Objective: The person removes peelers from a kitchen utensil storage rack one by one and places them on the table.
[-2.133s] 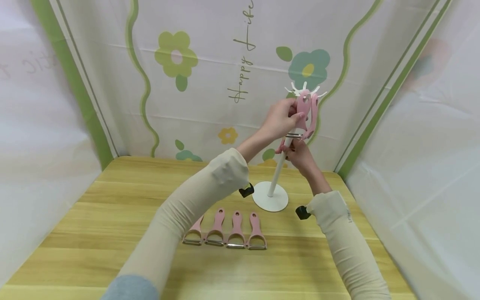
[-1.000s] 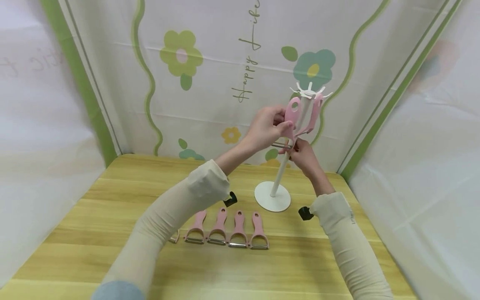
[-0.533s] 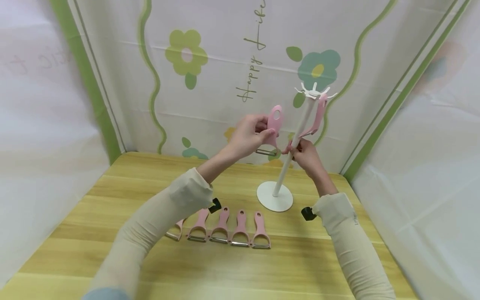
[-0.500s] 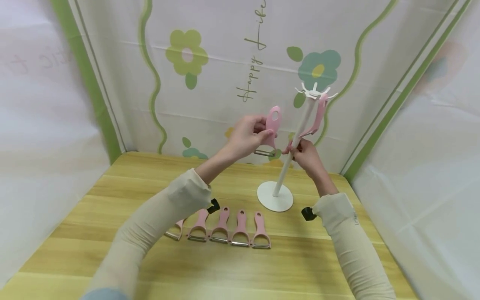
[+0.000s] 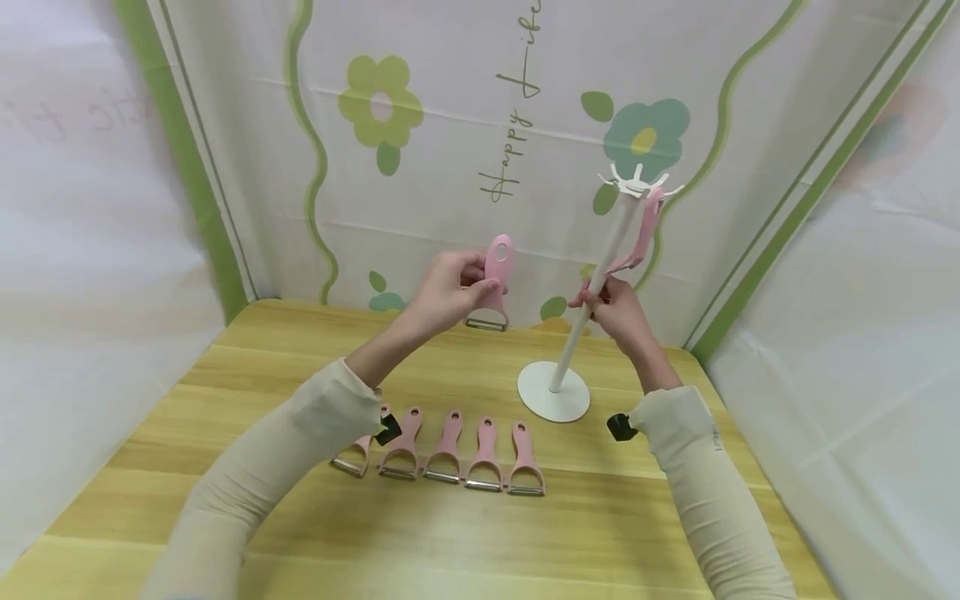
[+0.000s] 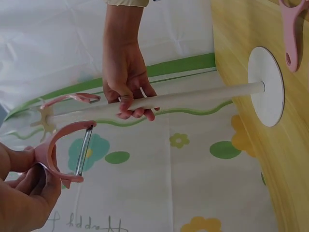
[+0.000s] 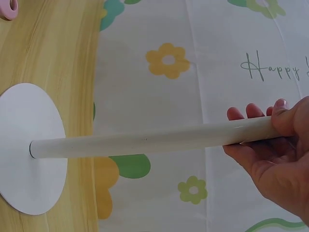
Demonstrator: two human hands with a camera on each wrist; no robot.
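Observation:
My left hand (image 5: 450,292) pinches a pink peeler (image 5: 498,265) by its handle, blade end down, held in the air left of the white stand. In the left wrist view that peeler (image 6: 58,150) shows its metal blade and curved frame. My right hand (image 5: 621,312) grips the pole (image 5: 576,337) of the stand about midway up, fingers wrapped round it in the right wrist view. At the top is a ring of white hooks (image 5: 637,185); a second pink peeler (image 5: 647,233) hangs from one on the right side. The round base (image 5: 536,396) sits on the table.
Several pink peelers lie in a row on the wooden table (image 5: 420,542), blades toward me, such as the rightmost peeler (image 5: 523,454). My left wrist camera (image 5: 387,429) partly covers the leftmost ones. A patterned white curtain (image 5: 435,192) closes off the back and both sides.
My left hand, holding the peeler, has moved away from the hooks, left and down. The right hand keeps its grip on the pole. The other peeler still hangs on its hook.

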